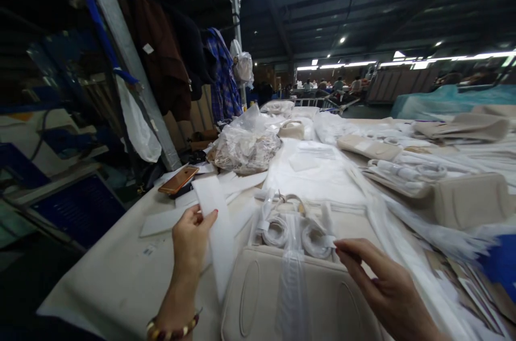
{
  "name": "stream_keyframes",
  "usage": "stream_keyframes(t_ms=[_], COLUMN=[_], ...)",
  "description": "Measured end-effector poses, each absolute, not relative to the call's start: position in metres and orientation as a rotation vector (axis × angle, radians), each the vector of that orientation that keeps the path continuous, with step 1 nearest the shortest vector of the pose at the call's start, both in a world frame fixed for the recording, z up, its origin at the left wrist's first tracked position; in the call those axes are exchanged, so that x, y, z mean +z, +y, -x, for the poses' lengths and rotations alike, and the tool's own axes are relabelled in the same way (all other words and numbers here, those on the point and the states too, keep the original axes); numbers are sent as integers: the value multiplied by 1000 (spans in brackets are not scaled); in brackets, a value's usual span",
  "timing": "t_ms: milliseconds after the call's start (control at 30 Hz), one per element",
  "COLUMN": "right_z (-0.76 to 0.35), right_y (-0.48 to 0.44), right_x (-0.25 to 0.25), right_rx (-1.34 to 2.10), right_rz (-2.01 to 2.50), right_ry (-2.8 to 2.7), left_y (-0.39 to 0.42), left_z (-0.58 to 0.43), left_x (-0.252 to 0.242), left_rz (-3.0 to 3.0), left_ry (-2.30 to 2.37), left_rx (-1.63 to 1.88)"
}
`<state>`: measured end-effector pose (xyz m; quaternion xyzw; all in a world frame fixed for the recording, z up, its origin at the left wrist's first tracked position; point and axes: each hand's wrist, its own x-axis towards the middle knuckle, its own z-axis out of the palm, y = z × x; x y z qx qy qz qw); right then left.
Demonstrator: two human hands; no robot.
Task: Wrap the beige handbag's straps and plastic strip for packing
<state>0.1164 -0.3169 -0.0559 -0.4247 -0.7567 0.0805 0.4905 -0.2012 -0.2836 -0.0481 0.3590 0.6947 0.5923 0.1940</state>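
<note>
My left hand is closed on a long white strip that hangs down from its fingers; a bead bracelet is on that wrist. My right hand pinches the edge of a clear plastic bag with coiled white cords inside. The bag lies on a beige padded cushion right in front of me on the cloth-covered table.
An orange phone lies at the table's left, beside loose white strips. A crumpled plastic bag of material sits farther back. More beige cushions and bagged cords fill the right side. Jackets hang on a post at left; people work far behind.
</note>
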Motion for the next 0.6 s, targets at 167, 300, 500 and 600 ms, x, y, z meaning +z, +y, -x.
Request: stream_keyframes(t_ms=[167,300,500,600], right_z=[-110,-121,-161,-173], right_y=[-340,-358,-382,-395], right_x=[-50,-53,-75,-95], right_rx=[-83,-118,-200,-114], right_rz=[852,868,960,1021], right_ry=[-1914,-1858,-1755,-1710], left_y=[-309,-321,-335,-343], left_z=[144,82,15,-13], left_x=[10,10,-31,-52], left_rz=[-980,-895,-834,-701], left_ry=[1306,1049,816,718], left_rx=[1769,1447,957,825])
